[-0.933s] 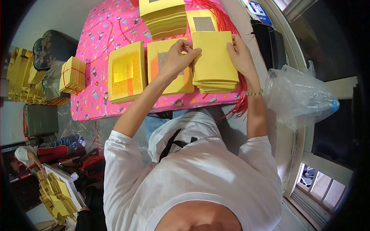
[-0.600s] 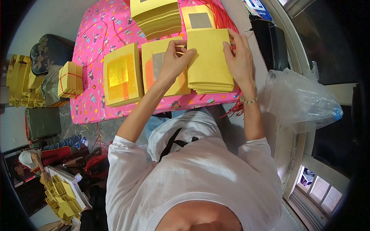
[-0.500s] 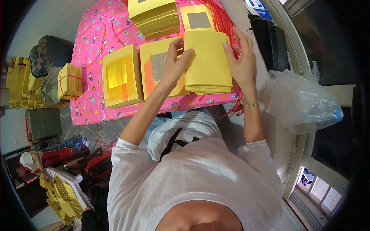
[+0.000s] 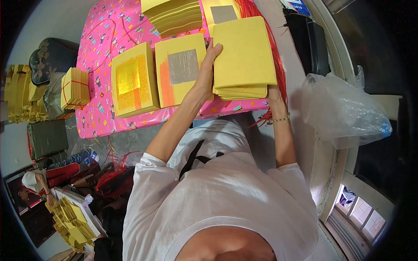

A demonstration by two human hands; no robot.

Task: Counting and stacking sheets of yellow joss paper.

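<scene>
A thick stack of yellow paper sheets [image 4: 244,52], looking like joss paper, is at the right front of the pink table. My left hand [image 4: 210,65] grips its left edge, thumb on the top sheet and the other fingers mostly hidden. My right hand [image 4: 275,95] reaches under the right side, where its fingers are out of sight. The upper sheets sit shifted against the lower ones. To the left lies a stack with a silver-grey foil square and an orange band [image 4: 183,67]. Beyond it is a stack with a gold foil square [image 4: 129,80].
More yellow stacks [image 4: 176,19] stand farther back, with red plastic strings [image 4: 272,48] along the table's right side. A red-tied bundle [image 4: 75,89] sits at the left edge. A clear plastic bag [image 4: 344,113] hangs at right. Another person [image 4: 37,180] is at the lower left.
My right hand has gone from the stack's right edge to underneath it. The stack appears lifted, its upper sheets shifted away from me. My left hand has moved onto its left edge.
</scene>
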